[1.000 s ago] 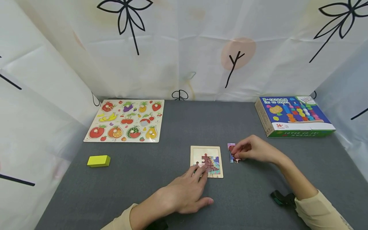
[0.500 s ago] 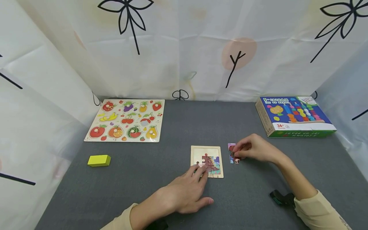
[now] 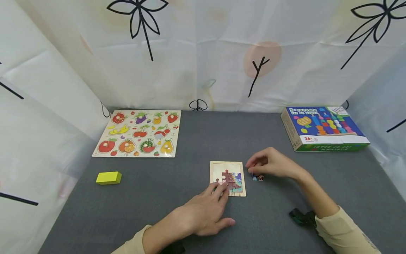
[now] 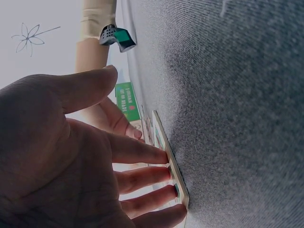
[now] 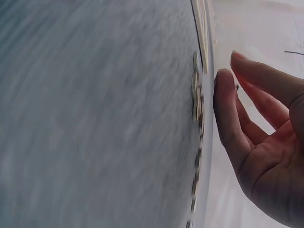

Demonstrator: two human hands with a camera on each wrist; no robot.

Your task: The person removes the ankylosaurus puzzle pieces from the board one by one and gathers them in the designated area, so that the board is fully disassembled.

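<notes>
A small wooden puzzle tray (image 3: 226,165) lies at the middle of the table, with several joined pieces (image 3: 233,181) in its lower right. My left hand (image 3: 206,211) rests its outstretched fingertips on the tray's lower left; in the left wrist view the fingers (image 4: 142,178) lie along its edge. Just right of the tray, my right hand (image 3: 269,162) is raised over the table, thumb and fingers brought together. A small dark edge of a puzzle piece (image 5: 236,87) shows between them, mostly hidden by the fingers. Loose puzzle pieces (image 3: 258,177) lie below that hand.
A fruit puzzle board (image 3: 136,134) lies at the back left, and a yellow block (image 3: 109,178) in front of it. The blue and green toy box (image 3: 325,128) stands at the back right. White printed cloth (image 3: 222,81) hangs behind the grey table.
My right hand has moved a little left and lifted toward the tray with a puzzle piece. The pink piece seen earlier beside its fingertips no longer shows. My left hand stays in place.
</notes>
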